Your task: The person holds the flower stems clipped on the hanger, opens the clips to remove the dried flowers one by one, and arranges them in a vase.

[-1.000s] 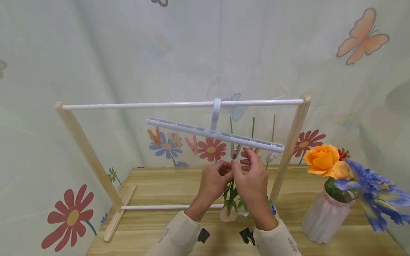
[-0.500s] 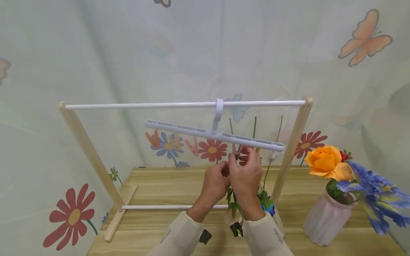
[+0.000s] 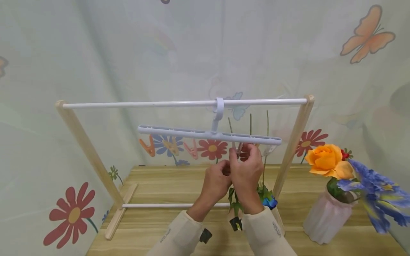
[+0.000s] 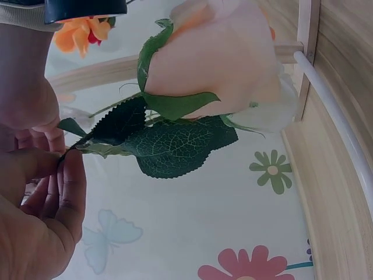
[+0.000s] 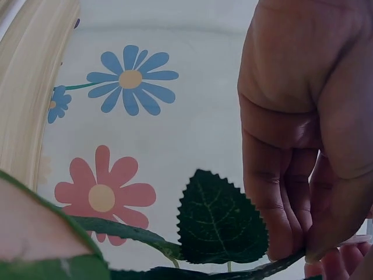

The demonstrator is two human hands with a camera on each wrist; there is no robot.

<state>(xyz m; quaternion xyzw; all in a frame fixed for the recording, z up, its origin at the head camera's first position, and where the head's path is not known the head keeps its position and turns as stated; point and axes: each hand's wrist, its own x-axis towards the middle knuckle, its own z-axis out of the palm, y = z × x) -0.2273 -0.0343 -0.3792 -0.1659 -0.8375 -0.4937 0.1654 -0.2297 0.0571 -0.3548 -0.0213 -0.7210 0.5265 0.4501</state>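
Head view: right hand (image 3: 249,172) pinched a clip (image 3: 239,149) under the hanger (image 3: 209,134), in front of the surface (image 3: 166,181)'s back edge; left wrist: left hand (image 4: 46,220) pinched a head-down peach rose (image 4: 218,64)'s stem (image 4: 69,150); right wrist: leaf (image 5: 221,219) hung beside that pinch.

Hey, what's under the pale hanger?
From the left: orange clip, yellow clip, pink clip, then left hand and right hand, a clear clip, and lower down a blue flower. The hands partly cover another clip and a stem; whether those touch is hidden.

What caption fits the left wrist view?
A left hand pinches a leafy stem near a large pale rose.
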